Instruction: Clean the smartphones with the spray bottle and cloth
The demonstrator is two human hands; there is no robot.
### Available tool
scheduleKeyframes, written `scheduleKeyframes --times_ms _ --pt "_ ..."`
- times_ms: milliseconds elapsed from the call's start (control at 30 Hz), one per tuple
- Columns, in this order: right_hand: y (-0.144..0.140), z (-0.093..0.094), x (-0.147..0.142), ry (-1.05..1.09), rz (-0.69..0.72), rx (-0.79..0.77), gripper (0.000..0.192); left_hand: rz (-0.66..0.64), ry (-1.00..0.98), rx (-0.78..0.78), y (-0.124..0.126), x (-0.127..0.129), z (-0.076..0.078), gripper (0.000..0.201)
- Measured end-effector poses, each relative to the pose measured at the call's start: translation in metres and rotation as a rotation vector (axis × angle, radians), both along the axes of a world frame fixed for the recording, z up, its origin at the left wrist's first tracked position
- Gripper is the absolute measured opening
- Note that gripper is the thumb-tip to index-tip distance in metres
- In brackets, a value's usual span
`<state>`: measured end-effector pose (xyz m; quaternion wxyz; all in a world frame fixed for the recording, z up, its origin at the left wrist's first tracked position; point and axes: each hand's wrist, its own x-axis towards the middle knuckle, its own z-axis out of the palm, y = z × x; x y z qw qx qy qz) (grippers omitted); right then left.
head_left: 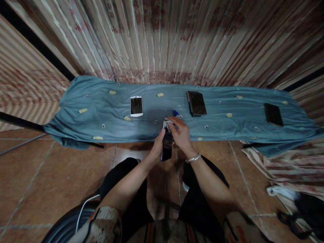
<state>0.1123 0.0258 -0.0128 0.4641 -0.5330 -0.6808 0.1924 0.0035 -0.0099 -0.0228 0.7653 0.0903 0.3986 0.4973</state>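
Observation:
My left hand (157,145) grips a black phone (167,147) by its left edge, holding it upright over the floor in front of the low table. My right hand (180,132) presses a small white cloth or wipe (167,123) against the phone's top end. A silver bangle sits on my right wrist. Just beyond my fingers a small blue-capped bottle (175,113) lies on the blue-grey cloth (88,118).
On the cloth lie a white phone (136,106), a dark tablet-like stack (196,103) and a black phone (273,114) at the right. Patterned curtains hang behind. Tiled floor lies beneath; crumpled fabric and dark straps (296,209) sit at the lower right.

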Motion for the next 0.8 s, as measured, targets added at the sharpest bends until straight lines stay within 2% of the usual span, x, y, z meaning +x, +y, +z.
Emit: scheduleKeyframes --times_ms 200,433,667,800 --pt "0.002 -0.005 0.006 -0.031 -0.032 -0.029 0.029 -0.054 0.010 0.014 -0.001 -0.006 0.012 0.037" --pt "-0.001 -0.005 0.012 -0.031 -0.061 -0.071 0.031 -0.113 -0.065 -0.033 0.002 -0.016 0.015 0.047" --pt "-0.001 -0.004 0.012 -0.090 -0.145 -0.042 0.029 -0.097 -0.083 -0.036 0.004 -0.021 0.021 0.049" --pt "-0.004 -0.002 0.010 -0.146 -0.097 0.026 0.028 -0.105 -0.110 -0.054 0.002 -0.019 0.022 0.048"
